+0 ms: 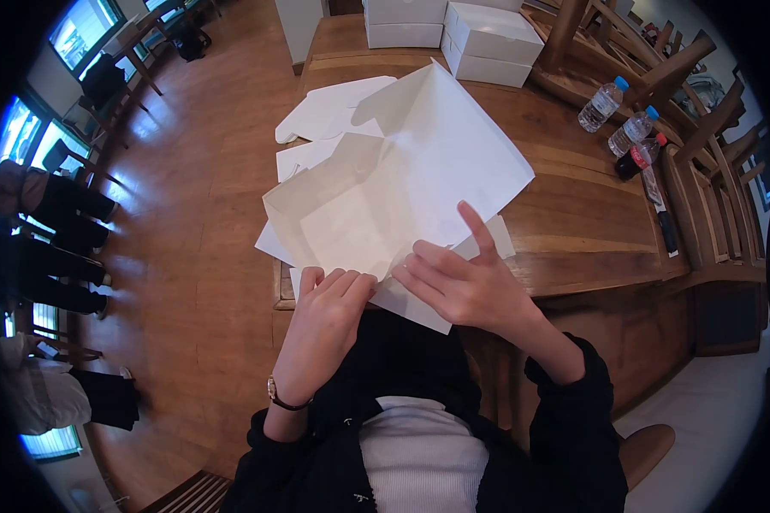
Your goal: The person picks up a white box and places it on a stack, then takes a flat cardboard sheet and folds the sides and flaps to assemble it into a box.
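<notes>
A partly folded white cardboard box [340,224] lies in front of me on the wooden table, its walls raised and its large lid panel [462,154] standing open at the right. My left hand [329,312] is closed over the box's near wall, with the fingers curled over the rim. At the near right corner, my right hand [466,286] pinches the cardboard between thumb and curled fingers, while one finger points up. The fingertips partly hide that corner. Under and behind the box lie flat white cardboard pieces [321,113].
Closed white boxes [492,43] are stacked at the table's [565,231] far side. Water bottles [601,104] and a red-capped cola bottle [637,158] stand at the right, near a black marker [666,232] and upturned wooden chairs [719,197]. Several people [47,231] are at the left.
</notes>
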`<act>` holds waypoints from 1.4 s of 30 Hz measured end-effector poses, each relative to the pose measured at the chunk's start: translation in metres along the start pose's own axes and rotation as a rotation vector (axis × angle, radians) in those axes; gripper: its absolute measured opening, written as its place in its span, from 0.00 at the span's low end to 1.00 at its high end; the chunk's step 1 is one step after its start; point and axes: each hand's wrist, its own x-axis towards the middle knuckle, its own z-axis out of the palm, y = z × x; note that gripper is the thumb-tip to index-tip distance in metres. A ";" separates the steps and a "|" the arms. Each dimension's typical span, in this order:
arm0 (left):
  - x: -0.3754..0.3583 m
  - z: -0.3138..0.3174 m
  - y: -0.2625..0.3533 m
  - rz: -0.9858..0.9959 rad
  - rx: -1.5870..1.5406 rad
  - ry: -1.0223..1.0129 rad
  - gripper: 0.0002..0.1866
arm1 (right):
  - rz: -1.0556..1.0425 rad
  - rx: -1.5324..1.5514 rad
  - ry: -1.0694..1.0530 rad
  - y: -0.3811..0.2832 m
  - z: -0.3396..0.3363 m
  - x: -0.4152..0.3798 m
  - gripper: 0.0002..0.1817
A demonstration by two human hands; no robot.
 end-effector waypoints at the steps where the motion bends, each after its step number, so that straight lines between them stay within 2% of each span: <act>1: 0.000 0.000 0.000 -0.001 0.004 0.002 0.04 | -0.006 0.007 0.003 0.000 0.000 0.000 0.10; 7: 0.002 0.000 -0.001 0.045 0.026 0.031 0.03 | 0.066 0.128 0.019 0.006 0.003 0.000 0.10; 9: 0.003 -0.002 0.001 0.005 0.017 0.006 0.03 | 0.069 0.138 0.015 0.006 0.004 0.001 0.09; 18: 0.001 0.002 -0.004 0.014 0.011 0.024 0.03 | -0.092 -0.024 -0.079 0.004 -0.003 0.019 0.07; 24: 0.001 0.006 0.000 -0.036 0.008 0.105 0.05 | 0.037 0.217 -0.015 0.017 0.003 0.013 0.07; 36: 0.001 0.007 -0.003 -0.026 0.018 0.079 0.05 | -0.065 0.069 -0.031 0.009 0.006 0.019 0.06; 39: 0.001 0.007 -0.003 -0.032 0.021 0.078 0.05 | -0.077 0.092 -0.035 0.012 0.005 0.021 0.06; 42: 0.003 0.004 -0.003 -0.046 0.043 0.072 0.05 | -0.044 0.241 -0.031 0.021 0.006 0.021 0.06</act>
